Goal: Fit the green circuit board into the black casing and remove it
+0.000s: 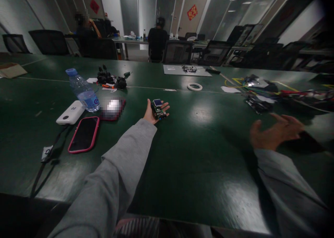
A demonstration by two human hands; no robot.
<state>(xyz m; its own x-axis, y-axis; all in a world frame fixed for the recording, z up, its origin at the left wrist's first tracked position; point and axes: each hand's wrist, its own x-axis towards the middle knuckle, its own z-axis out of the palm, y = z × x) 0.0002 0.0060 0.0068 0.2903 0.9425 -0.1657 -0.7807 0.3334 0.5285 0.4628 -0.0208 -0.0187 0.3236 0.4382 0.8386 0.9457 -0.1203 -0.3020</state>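
**Clutter on the green bench**

A water bottle (82,90) stands beside a white power bank (70,112) and a pink-cased phone (84,134). Farther off lie a tape roll (194,87), a grey mat (180,70) and tangled wires (284,92). Chairs (49,42) line the far edge.

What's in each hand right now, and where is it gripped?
Left hand cradles a small circuit board on its upturned palm, fingers under it. Right hand holds nothing.
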